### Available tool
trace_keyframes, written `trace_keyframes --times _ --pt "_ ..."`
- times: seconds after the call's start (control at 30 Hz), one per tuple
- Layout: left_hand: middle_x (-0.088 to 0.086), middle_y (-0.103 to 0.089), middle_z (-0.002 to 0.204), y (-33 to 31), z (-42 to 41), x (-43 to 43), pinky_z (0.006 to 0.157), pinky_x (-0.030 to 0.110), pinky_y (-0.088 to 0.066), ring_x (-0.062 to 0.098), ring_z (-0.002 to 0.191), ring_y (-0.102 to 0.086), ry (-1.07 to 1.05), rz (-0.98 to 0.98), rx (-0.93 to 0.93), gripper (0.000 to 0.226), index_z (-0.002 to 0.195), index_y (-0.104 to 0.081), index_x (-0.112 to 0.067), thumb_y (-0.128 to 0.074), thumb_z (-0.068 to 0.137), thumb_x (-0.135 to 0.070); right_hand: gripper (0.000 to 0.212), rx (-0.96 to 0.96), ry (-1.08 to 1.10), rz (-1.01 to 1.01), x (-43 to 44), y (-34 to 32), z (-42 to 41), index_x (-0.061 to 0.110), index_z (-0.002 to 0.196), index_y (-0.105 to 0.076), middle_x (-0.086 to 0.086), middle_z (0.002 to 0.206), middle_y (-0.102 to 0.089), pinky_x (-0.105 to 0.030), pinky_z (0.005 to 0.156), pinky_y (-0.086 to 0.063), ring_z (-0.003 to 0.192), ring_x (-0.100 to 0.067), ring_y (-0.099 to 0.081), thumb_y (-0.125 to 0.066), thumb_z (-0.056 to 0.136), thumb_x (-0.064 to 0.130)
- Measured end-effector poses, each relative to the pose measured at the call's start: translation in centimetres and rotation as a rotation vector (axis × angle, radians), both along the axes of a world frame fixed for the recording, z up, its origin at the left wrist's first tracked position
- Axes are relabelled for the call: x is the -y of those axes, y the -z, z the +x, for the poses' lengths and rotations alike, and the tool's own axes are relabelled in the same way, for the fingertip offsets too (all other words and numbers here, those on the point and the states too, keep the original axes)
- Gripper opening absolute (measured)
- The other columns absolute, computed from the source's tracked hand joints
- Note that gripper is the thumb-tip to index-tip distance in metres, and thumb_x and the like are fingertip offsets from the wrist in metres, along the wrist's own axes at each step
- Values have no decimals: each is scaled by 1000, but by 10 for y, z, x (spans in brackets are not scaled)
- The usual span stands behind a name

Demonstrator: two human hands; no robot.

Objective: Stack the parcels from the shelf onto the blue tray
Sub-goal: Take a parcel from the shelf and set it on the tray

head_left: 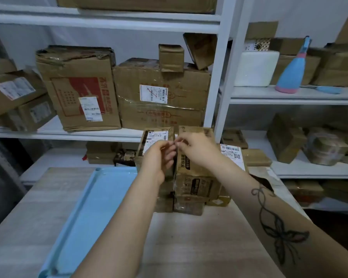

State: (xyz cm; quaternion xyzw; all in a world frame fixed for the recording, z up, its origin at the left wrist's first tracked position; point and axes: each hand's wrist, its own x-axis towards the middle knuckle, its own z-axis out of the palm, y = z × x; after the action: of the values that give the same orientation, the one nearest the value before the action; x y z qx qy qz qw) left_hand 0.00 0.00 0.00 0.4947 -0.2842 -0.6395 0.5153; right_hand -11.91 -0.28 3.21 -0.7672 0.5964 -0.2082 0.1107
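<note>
Blue tray [92,199] on the counter [199,237], its visible part bare; its right side is hidden behind the forearms. Stack of parcels [193,181] stands just right of the tray, apparently on the counter. Left hand [159,157] and right hand [195,149] meet at the stack's top, fingers curled; grip unclear through blur. Shelf [109,135] beyond the tray well stocked. Judged early: most left.

A pale blue tray [92,207] lies on a light wood-grain desk [199,237]. Brown cardboard parcels [193,177] carry white barcode labels; one large box [78,89] bears a red print. The shelf [109,133] is white. A blue bottle [293,71] has pink bands. A dark butterfly tattoo [283,237] marks one forearm.
</note>
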Motion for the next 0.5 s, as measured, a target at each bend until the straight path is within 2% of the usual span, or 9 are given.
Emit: trace_keyframes --times 0.1,0.17,0.23,0.27,0.33,0.4,0.5 --pt "-7 -63 70 9 -10 -2 54 20 -38 6 62 -51 -28 11 41 17 75 -63 -18 -52 88 -17 23 139 66 74 0 15 -10 24 115 -62 2 113 -64 -26 73 -44 98 -17 -60 -49 96 26" --pt "-5 -60 66 14 -17 -7 42 16 -40 5 54 -54 -17 18 63 18 74 -60 -15 -52 90 -12 32 135 138 70 1 26 -17 24 126 -55 0 126 -57 -29 87 -45 113 -19 -55 -52 94 27" --pt "-3 -62 60 19 -22 -8 34 11 -39 0 42 -57 -28 14 97 22 73 -59 -13 -50 92 -5 48 50 256 39 5 35 -24 24 137 -44 -4 139 -46 -39 104 -38 127 -24 -43 -56 91 33" --pt "-1 -64 63 22 -24 -9 37 12 -41 -1 43 -58 -37 19 124 21 77 -61 -11 -49 92 -2 57 25 320 36 6 39 -28 24 141 -37 -6 143 -40 -42 108 -33 131 -27 -38 -58 89 37" --pt "7 -67 91 29 -28 -10 50 17 -43 6 69 -61 -59 23 174 14 100 -62 -6 -53 90 -4 71 18 410 93 7 44 -35 21 144 -28 -11 147 -32 -44 110 -26 135 -32 -29 -60 86 43" --pt "10 -60 114 36 -31 -9 62 19 -41 14 92 -55 -68 33 220 31 118 -54 -5 -58 88 -5 80 61 455 165 9 49 -41 19 147 -20 -14 149 -27 -44 111 -24 137 -33 -25 -62 83 45" --pt "13 -60 119 43 -35 -9 76 29 -50 22 99 -58 -61 19 260 40 123 -50 -3 -62 85 -5 89 209 497 283 18 58 -50 19 148 -18 -13 149 -29 -46 111 -29 137 -33 -28 -67 79 46"
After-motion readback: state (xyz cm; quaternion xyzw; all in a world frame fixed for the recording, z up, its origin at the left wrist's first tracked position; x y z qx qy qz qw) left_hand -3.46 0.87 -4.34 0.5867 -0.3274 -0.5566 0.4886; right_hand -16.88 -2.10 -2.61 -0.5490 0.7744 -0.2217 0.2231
